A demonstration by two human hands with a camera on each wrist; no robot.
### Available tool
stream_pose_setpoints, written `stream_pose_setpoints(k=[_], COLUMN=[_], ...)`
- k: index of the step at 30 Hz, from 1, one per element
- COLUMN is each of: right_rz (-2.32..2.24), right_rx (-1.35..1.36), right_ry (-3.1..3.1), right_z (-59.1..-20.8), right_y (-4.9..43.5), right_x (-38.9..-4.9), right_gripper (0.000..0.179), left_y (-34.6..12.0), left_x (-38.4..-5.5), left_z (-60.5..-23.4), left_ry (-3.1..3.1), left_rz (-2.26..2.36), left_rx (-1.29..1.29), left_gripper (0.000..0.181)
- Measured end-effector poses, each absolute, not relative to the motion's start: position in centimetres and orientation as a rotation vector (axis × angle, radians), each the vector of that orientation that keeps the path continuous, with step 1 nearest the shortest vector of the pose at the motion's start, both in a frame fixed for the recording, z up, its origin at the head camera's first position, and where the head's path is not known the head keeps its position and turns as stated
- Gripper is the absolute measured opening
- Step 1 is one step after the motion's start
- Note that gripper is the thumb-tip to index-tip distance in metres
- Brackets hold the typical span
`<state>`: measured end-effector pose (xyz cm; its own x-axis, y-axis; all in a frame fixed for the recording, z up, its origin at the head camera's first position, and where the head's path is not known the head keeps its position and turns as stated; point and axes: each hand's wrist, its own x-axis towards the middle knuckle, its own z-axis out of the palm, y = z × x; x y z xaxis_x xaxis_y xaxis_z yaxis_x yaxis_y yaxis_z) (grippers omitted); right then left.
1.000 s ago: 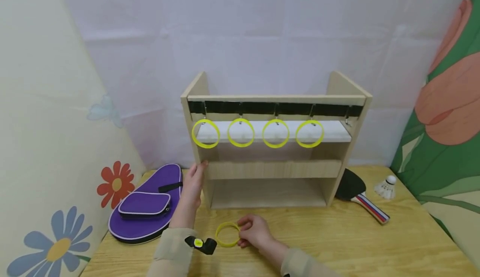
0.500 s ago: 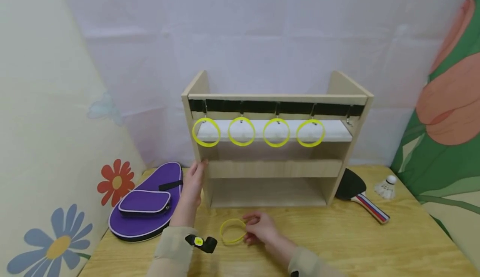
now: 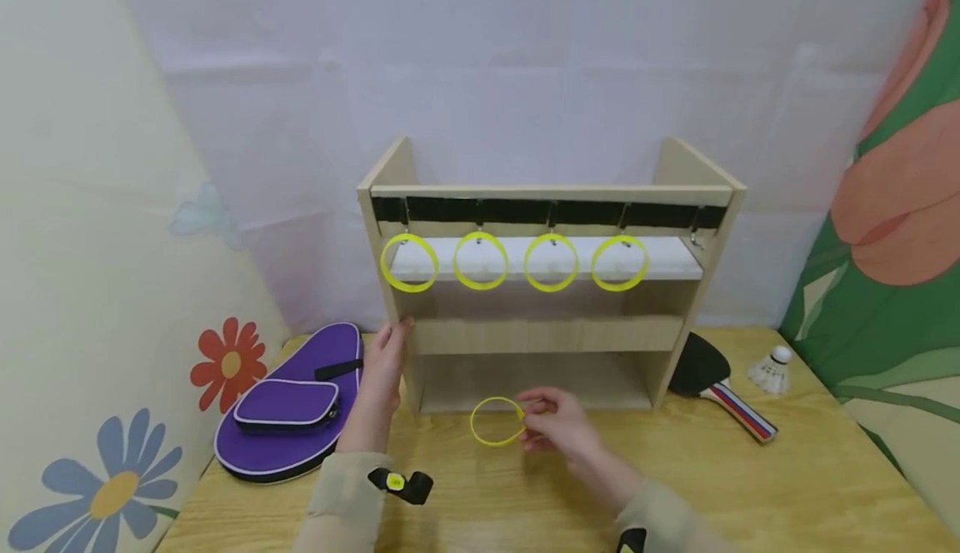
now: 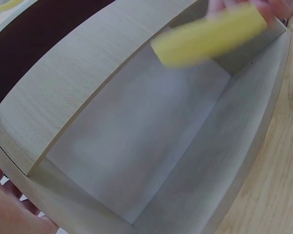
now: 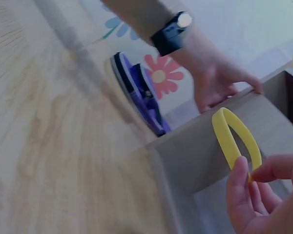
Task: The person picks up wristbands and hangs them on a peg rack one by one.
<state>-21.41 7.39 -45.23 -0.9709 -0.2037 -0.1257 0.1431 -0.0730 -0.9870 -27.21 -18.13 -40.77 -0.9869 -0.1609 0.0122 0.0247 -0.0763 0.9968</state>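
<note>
My right hand pinches a yellow wristband between thumb and fingertips, its loop pointing left. It is held in front of the lowest compartment of a small wooden shelf. My left hand grips the shelf's left side panel, thumb over the front edge and fingers along the outer face. Several matching yellow wristbands hang in a row from hooks on the black strip near the top. At the strip's right end is a metal hook with no band on it.
A purple paddle case with a small purple pouch on it lies left of the shelf. To the right are a table tennis paddle, partly behind the side panel, and a white shuttlecock. Painted flowers cover the side walls.
My right hand has lifted the wristband off the front of the table, moving it up and to the right toward the shelf. The left hand has kept its grip in place.
</note>
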Motion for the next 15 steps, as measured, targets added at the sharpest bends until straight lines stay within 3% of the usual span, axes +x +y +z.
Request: stream_pose_setpoints(k=[15], right_rz=[-2.256], right_rx=[-0.072], right_ry=[2.009], right_z=[-38.7], right_y=[12.3], right_x=[-21.0], right_gripper=[0.038], left_y=[-18.1], left_x=[-27.2], left_z=[-40.5], left_ry=[-2.06], left_rz=[-2.19], left_rx=[0.149], left_gripper=[0.054])
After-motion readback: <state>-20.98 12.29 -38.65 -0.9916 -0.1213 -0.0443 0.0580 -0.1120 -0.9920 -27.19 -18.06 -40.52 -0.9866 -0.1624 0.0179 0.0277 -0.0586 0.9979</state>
